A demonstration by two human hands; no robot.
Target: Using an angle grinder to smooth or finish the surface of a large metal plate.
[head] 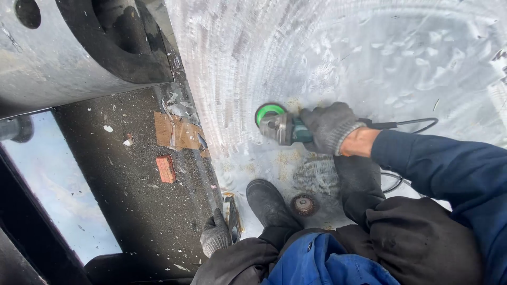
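My right hand (330, 126), in a grey knit glove, grips the body of a green angle grinder (282, 125). The grinder's green-rimmed disc (269, 113) rests against a large shiny metal plate (343, 53) marked with curved grinding streaks. My left hand (215, 235), also gloved, grips the plate's edge at the lower left. My black boot (269, 203) stands on the plate. A round wire brush wheel (304, 205) lies beside the boot. The grinder's black cable (417, 125) trails to the right.
Left of the plate lies a dark dusty floor (132, 211) with a cardboard piece (177, 132), a small red block (166, 169) and white scraps. A big grey metal part with round holes (63, 47) looms at the upper left. A pale strip (53, 184) runs beside black frame bars.
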